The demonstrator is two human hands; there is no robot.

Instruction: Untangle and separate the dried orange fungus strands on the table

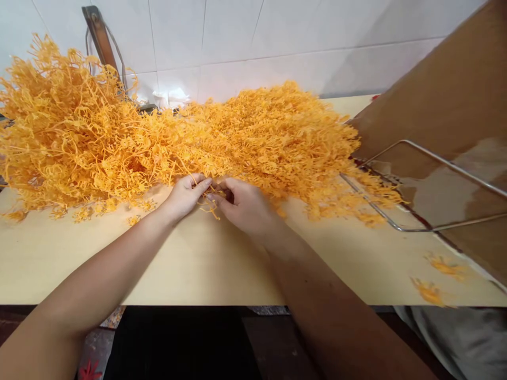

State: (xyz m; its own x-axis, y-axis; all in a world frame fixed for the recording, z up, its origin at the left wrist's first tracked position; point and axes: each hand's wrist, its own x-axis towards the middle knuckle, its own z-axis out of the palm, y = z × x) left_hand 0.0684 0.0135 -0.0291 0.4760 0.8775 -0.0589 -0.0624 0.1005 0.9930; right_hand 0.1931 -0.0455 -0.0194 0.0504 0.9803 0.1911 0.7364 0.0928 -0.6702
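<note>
One orange sprig (213, 207) pinched between two hands
It is held low before two orange heaps, left (79, 132) and right (285, 142), by the left fingertips (203, 186) and right fingertips (216, 198); two loose pieces (430, 291) are seen at right.

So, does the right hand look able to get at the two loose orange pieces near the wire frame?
Probably yes: bare tabletop lies between the right hand and both orange pieces, with the wire frame beyond them, though the fingers look busy with a strand.
</note>
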